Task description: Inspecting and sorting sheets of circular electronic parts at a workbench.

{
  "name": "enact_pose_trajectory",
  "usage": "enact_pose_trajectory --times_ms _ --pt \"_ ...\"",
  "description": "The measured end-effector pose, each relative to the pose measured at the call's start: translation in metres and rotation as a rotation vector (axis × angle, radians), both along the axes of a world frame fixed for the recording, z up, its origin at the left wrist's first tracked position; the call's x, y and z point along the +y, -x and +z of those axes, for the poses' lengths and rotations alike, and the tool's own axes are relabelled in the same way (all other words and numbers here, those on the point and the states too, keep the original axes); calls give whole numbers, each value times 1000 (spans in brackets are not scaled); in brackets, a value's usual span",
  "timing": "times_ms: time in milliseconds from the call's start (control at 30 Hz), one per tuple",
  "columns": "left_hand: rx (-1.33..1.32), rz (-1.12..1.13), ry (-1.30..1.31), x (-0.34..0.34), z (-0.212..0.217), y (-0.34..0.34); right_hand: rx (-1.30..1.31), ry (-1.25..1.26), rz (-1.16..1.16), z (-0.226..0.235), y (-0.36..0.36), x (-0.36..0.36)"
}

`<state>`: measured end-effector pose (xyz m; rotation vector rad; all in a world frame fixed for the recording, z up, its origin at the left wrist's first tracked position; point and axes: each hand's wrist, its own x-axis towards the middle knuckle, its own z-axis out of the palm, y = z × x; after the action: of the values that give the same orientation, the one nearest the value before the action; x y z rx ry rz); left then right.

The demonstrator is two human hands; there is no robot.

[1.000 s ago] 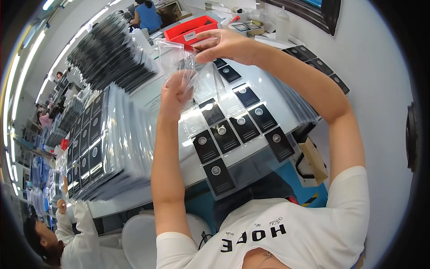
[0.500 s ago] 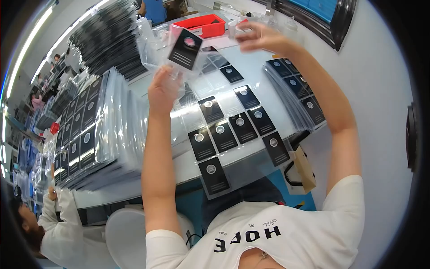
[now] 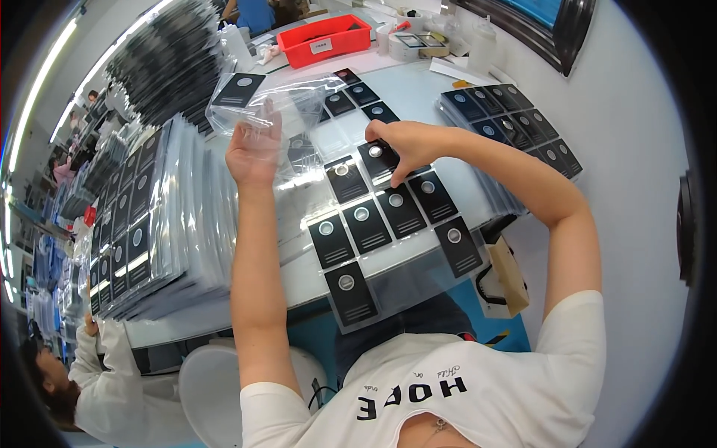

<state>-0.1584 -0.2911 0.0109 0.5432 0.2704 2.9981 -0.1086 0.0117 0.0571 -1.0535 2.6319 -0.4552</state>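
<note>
Left hand point(image 3: 252, 154): grip closed on clear plastic sheet point(image 3: 301, 104). Right hand point(image 3: 413, 145) spans black card point(image 3: 376, 159); whether clasped, can't tell.

Left hand point(image 3: 254, 151) forward; right hand point(image 3: 409, 146) leftward

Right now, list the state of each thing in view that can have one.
Left hand: gripping the clear plastic
Clear plastic: raised, wrinkled
Right hand: thumb and fingers spread across a black card
Black card: partly covered
Red bin: upright, open-topped
White bottle: upright
Left sheet stack: piled high
</note>
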Motion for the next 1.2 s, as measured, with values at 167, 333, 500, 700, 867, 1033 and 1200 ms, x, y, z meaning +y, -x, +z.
enact_pose_trajectory --times_ms 167,333,500,700,867,1033,1200 --pt "-82 52 48 2 4 -3 50 53 50 -13 5 -4" --pt "-41 -12 9 -1 3 -4 48 49 39 -19 8 -8" --pt "10 -72 -18 -8 0 -2 34 44 46 -19 10 -13" --pt "-24 -70 -19 -5 -1 -1 -12 65 33 -19 9 -9" --pt "-30 -84 -24 -4 -3 -3 -23 76 39 -23 8 -9" --pt "-58 -70 -24 -3 -2 -2 -12 60 34 -26 11 -9" --pt "-37 -91 -17 -6 0 -2 -5 82 66 -23 14 -11"
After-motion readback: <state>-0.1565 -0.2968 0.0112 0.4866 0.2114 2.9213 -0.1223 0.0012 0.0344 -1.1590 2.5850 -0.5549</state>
